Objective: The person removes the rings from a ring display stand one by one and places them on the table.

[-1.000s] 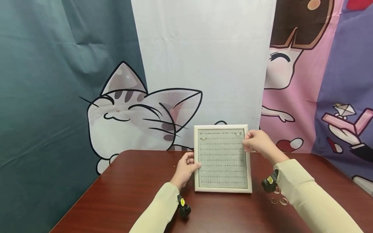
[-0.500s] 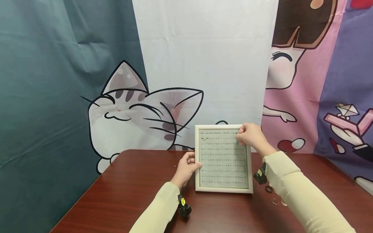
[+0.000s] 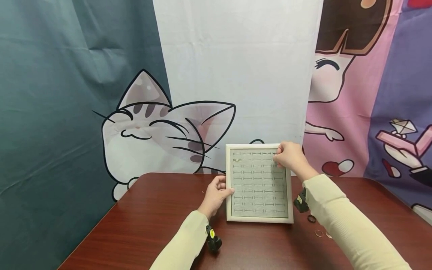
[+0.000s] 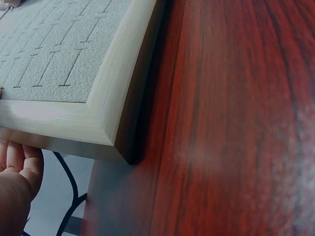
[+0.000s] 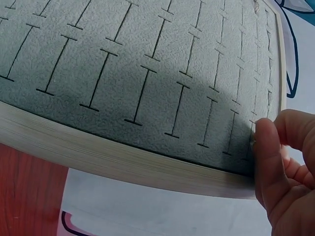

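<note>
A ring display board (image 3: 259, 191) with a pale frame and grey slotted padding leans back, upright, on the table. My left hand (image 3: 214, 197) holds its left edge, thumb on the front; in the left wrist view the fingers (image 4: 17, 160) curl behind the frame. At the board's upper right corner, my right hand (image 3: 291, 155) pinches with thumb and forefinger at the end slot of the top row, covering the ring there. The right wrist view has the thumb (image 5: 268, 152) against the padding at that corner. A gold-toned ring (image 3: 237, 160) sits in the second row's left slot.
On the reddish-brown table (image 3: 152, 221), right of the board, lie a dark ring (image 3: 311, 218) and a thin ring (image 3: 318, 233). Another ring (image 3: 328, 235) is partly hidden by the right sleeve. A printed cloth backdrop (image 3: 236, 67) hangs behind the table.
My right hand has moved left from the board's right edge onto the ring in the top right slot, covering it, and has stayed there since. My left hand keeps its hold.
</note>
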The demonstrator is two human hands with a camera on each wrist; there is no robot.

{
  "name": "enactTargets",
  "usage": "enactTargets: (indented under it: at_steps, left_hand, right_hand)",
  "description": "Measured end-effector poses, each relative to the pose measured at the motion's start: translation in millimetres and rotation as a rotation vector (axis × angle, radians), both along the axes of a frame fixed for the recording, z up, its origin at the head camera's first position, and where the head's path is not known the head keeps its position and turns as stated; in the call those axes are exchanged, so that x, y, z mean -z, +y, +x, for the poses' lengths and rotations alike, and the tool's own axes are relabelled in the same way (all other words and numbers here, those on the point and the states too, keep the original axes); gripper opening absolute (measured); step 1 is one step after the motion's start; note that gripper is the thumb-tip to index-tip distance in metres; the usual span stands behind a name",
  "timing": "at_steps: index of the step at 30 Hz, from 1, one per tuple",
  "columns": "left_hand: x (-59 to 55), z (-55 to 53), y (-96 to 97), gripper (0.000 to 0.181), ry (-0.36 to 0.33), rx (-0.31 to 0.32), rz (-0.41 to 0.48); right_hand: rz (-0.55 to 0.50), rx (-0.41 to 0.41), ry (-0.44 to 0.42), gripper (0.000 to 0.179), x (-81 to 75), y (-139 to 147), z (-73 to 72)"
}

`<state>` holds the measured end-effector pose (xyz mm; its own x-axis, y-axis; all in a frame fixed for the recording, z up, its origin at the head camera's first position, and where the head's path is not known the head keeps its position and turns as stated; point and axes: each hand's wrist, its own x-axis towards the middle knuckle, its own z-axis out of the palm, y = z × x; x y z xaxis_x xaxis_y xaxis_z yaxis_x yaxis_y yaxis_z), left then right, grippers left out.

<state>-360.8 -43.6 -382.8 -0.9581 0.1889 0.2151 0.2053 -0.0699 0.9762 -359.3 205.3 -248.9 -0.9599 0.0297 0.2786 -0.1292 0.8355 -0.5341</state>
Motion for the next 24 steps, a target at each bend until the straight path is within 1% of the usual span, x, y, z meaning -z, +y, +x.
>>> enactTargets:
  at_steps: [4, 9, 16, 20, 24]
  left_hand:
    - [4.7, -2.9, 0.7, 0.042, 0.009, -0.008, -0.006]
    - [5.7, -3.5, 1.7, 0.041, 0.013, -0.019, -0.006]
    - [6.4, -3.5, 0.7, 0.041, 0.015, -0.017, -0.018]
    - [8.0, -5.0, 1.0, 0.041, 0.024, -0.013, -0.008]
    - [7.6, -5.8, 1.5, 0.041, 0.018, -0.018, -0.003]
  right_hand:
    - [-0.007, 0.004, 0.011, 0.007, 0.2, -0.5, 0.0]
    - [0.001, 0.009, 0.023, 0.005, 0.5, -1.1, -0.4]
    - [0.011, 0.006, 0.035, 0.004, 1.9, -0.2, -0.9]
    - [0.020, 0.005, 0.043, 0.005, 3.2, 0.7, -1.5]
    - [0.014, -0.001, 0.053, 0.006, 3.3, 2.1, -0.6]
